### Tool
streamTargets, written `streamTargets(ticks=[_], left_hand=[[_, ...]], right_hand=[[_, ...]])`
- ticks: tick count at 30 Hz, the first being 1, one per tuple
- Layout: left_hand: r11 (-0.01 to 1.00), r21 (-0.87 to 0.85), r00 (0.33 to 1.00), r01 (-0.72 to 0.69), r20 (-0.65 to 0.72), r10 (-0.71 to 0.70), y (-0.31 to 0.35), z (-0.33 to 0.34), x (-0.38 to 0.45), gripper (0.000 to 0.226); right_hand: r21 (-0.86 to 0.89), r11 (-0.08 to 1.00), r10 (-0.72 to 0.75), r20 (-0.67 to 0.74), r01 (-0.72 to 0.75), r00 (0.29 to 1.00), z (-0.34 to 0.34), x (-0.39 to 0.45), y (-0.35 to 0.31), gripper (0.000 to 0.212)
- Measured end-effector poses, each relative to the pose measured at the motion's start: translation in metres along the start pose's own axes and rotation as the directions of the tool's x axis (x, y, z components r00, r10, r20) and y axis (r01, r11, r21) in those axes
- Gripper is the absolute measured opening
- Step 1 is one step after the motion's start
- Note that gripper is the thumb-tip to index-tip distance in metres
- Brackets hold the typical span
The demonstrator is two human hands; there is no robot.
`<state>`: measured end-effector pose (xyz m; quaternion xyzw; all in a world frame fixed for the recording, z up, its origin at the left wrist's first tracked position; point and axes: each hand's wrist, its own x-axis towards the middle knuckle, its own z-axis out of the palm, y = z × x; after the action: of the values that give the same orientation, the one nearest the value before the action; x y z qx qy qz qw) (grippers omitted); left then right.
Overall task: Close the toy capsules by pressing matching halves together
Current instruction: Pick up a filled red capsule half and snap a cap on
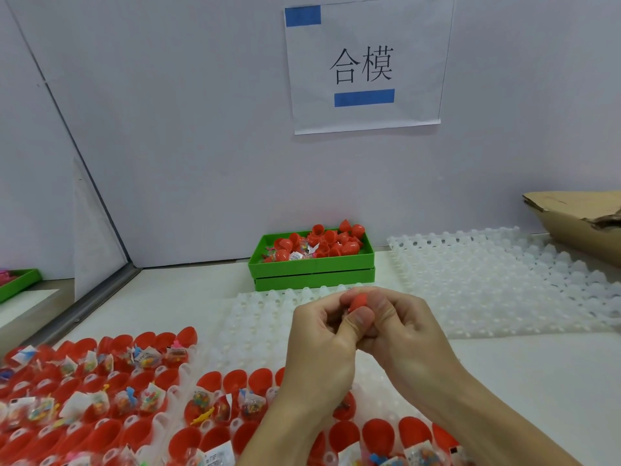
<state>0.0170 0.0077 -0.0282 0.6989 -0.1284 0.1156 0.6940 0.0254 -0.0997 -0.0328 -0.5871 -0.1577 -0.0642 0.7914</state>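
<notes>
Seen from the head camera, two bare hands meet above a white work table [524,381], fingers of both curled round a single red capsule [359,301] held just in front of the chest line of the view. The left hand [321,334] wraps it from the left, its thumb lying across the near side of the capsule; the right hand [400,326] grips it from the right, fingertips over the top. Only a small patch of red shows between the fingers, so whether the two halves are fully joined cannot be told. Below and to the left, a clear tray [174,391] holds rows of open red halves [148,432], many carrying small bagged toys [148,359] in bright colours. Beyond the hands lies a bare stretch of the same kind of dimpled tray [262,311], and a second one [497,284] sits to the right, near the wall. A green bin [312,267], stacked on another, stands against the wall behind the hands, heaped with red capsule pieces [327,242]. A paper sign [366,62] with two characters and blue tape hangs above it. A cardboard box [578,223] juts in at the right edge; another green bin [16,282] shows at far left.
</notes>
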Motion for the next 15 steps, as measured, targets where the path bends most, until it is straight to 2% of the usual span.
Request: streamTargets(ticks=[4,8,9,11,13,15], left_hand=[[0.998,-0.064,0.999,-0.017,0.050,0.020,0.001,-0.004,0.003,0.015],[0.987,-0.150,0.985,0.056,0.169,-0.030,0.001,-0.009,0.004,0.044],[0.991,-0.123,0.985,0.047,0.169,-0.025,0.000,-0.008,0.004,0.046],[0.995,0.060,0.990,-0.082,0.122,0.074,-0.002,-0.009,0.004,0.037],[0.936,0.274,0.974,-0.221,0.107,0.199,-0.004,-0.010,0.004,0.033],[0.885,0.381,0.964,-0.266,0.088,0.252,-0.005,-0.011,0.006,0.033]], right_hand=[[0.083,0.996,0.018,0.070,-0.024,0.997,-0.004,0.003,-0.006,0.033],[0.177,0.976,0.092,0.174,-0.123,0.980,-0.010,0.005,-0.014,0.037],[0.187,0.973,0.102,0.167,-0.134,0.981,-0.011,0.005,-0.014,0.035],[0.144,0.980,0.121,0.117,-0.137,0.986,-0.014,0.007,-0.014,0.035],[0.083,0.984,0.151,0.063,-0.156,0.987,-0.016,0.009,-0.014,0.040],[0.094,0.974,0.203,0.039,-0.206,0.978,-0.018,0.009,-0.014,0.043]])
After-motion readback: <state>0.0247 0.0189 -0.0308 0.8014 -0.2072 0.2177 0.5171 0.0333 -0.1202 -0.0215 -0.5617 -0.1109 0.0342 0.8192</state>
